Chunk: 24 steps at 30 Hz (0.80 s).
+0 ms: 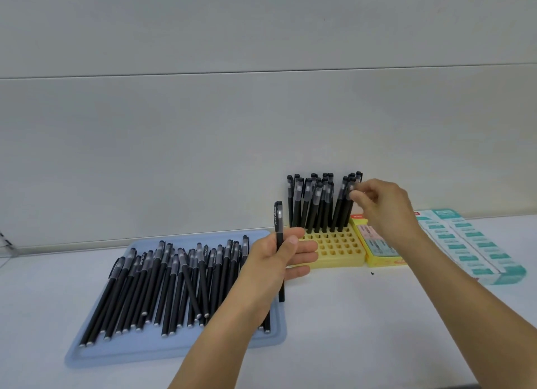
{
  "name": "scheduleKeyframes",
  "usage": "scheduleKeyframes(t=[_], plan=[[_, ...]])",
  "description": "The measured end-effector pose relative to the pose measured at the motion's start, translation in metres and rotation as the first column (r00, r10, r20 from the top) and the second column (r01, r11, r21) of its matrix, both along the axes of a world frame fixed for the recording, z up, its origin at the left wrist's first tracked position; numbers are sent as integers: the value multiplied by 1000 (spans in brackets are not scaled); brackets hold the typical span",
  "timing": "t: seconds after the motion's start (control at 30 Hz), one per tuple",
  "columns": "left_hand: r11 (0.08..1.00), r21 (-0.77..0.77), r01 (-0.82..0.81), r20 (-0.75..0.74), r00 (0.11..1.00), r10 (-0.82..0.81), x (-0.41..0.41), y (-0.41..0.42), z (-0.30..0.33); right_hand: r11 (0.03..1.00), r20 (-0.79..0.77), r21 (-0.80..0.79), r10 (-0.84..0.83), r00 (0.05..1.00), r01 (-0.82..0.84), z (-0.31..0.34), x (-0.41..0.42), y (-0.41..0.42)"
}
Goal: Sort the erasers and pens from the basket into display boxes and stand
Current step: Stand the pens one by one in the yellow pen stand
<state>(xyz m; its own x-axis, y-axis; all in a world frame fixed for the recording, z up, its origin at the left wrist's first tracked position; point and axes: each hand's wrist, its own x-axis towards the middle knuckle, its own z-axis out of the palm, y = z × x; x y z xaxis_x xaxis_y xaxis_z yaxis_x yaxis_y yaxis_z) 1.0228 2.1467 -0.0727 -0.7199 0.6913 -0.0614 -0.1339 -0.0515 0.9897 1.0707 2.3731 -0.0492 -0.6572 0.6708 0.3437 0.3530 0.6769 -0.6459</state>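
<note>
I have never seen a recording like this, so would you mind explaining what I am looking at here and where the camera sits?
There is no machine here, only a person's two bare hands. The single picture comes from a camera worn on the person's head, looking forward and down.

On the white table lies a blue tray full of loose black pens. Behind it stands a yellow pen stand, with pens upright in its back rows. To the right lie a yellow eraser box and teal eraser boxes.

The left hand holds one pen upright. The right hand pinches the top of a pen standing in the stand.
</note>
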Motion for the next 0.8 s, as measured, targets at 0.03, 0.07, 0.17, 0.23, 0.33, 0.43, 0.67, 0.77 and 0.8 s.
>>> scheduleKeyframes(t=[0.03, 0.07, 0.17, 0.23, 0.33, 0.43, 0.67, 0.77, 0.8], plan=[[1000, -4, 6, -7, 1000, -6, 0, 1, 1, 998, -34, 33, -52, 998, 53, 1, 6, -5], [1000, -16, 14, -20, 1000, -14, 1, 2, 1, 998, -103, 29, -48, 994, 51, 3, 13, -15], [992, -98, 75, -92, 992, -84, 8, 15, 2, 934, -220, -124, 303, 927, -335, 10, 30, -65], [976, -153, 152, -163, 971, -176, 14, 24, 3, 872, -168, -92, 463, 870, -481, 7, 33, -85], [951, -283, 124, -382, 895, -230, 16, 29, 0, 924, -277, -129, 316, 908, -361, 11, 34, -72], [820, -541, -187, -746, 558, -364, 4, 22, -10, 973, -400, -166, 80, 913, -158, 22, 36, -35], [712, -650, -266, -747, 399, -532, -7, 18, -26, 987, -258, -144, 35, 966, -74, 0, 19, 4], [703, -665, -251, -738, 368, -566, -12, 18, -25, 990, -220, -126, 35, 975, -65, -3, 14, 9], [697, -673, -248, -733, 353, -582, -14, 18, -26, 991, -207, -115, 37, 978, -62, -4, 12, 11]])
